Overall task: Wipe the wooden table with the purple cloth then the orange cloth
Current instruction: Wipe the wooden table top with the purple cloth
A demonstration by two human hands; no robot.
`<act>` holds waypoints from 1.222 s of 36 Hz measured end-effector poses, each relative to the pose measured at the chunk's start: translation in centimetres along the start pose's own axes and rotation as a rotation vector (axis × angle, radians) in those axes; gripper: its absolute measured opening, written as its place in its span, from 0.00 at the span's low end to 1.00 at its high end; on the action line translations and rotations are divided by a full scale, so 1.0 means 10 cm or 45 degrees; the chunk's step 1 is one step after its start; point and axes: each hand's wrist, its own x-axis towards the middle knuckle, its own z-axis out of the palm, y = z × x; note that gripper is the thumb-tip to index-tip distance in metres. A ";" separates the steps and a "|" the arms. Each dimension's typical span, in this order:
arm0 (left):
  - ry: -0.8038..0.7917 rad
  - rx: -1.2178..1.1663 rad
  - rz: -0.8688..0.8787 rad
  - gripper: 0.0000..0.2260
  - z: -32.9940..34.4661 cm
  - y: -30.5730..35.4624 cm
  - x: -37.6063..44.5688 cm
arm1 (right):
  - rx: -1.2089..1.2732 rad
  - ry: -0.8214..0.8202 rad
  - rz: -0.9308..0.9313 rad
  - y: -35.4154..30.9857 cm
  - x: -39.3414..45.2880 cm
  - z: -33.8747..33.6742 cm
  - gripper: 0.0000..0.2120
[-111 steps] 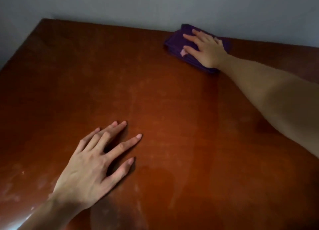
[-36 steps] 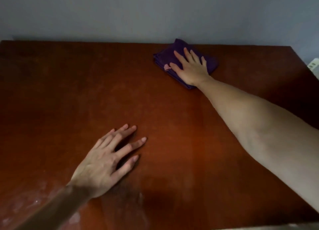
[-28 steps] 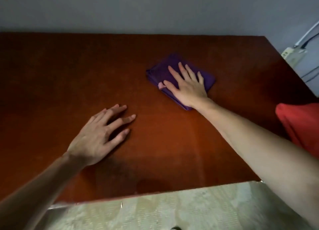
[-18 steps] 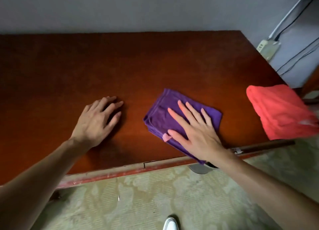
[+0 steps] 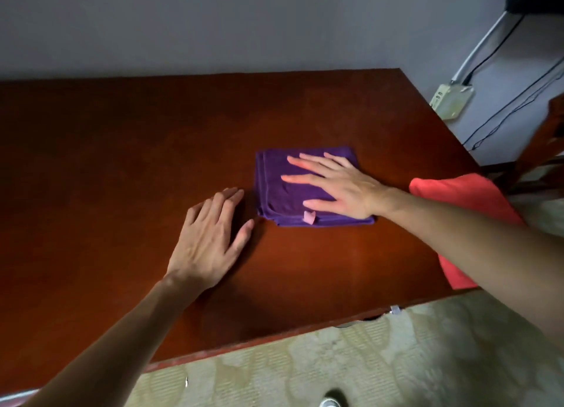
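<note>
A folded purple cloth [image 5: 276,190] with a small pink tag lies near the middle of the dark red-brown wooden table [image 5: 122,150]. My right hand [image 5: 338,186] lies flat on the cloth with fingers straight and spread, pointing left. Just left of the cloth, my left hand [image 5: 210,241] rests flat on the bare wood, fingers straight, its fingertips a short way from the cloth's edge. An orange cloth [image 5: 464,202] lies at the table's right edge, partly hidden behind my right forearm.
A grey wall runs behind the table. At the right, a white power strip [image 5: 451,101] and dark cables hang on the wall, and part of a wooden chair [image 5: 546,150] stands. Patterned pale floor [image 5: 366,370] lies below the near table edge.
My right hand has slid the purple cloth from the far edge toward the near middle of the table, and it now sits squared beside my left hand. The orange cloth came into view.
</note>
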 end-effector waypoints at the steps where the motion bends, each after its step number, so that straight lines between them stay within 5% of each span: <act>1: -0.026 0.005 0.024 0.26 0.01 0.01 0.06 | -0.004 -0.001 0.014 0.16 0.10 -0.02 0.30; 14: -0.161 -0.051 0.235 0.23 0.26 0.46 1.26 | -0.015 -0.014 0.108 1.94 1.36 -0.32 0.29; 25: -0.188 -0.003 0.214 0.24 0.30 0.43 1.37 | 0.096 0.096 0.490 2.37 1.78 -0.36 0.29; 36: -0.222 0.007 0.179 0.24 0.27 0.49 1.38 | 0.104 0.170 0.720 1.92 0.68 -0.16 0.34; 44: -0.260 -0.004 0.149 0.26 0.24 0.54 1.35 | 0.025 0.153 0.548 1.67 -0.59 0.00 0.35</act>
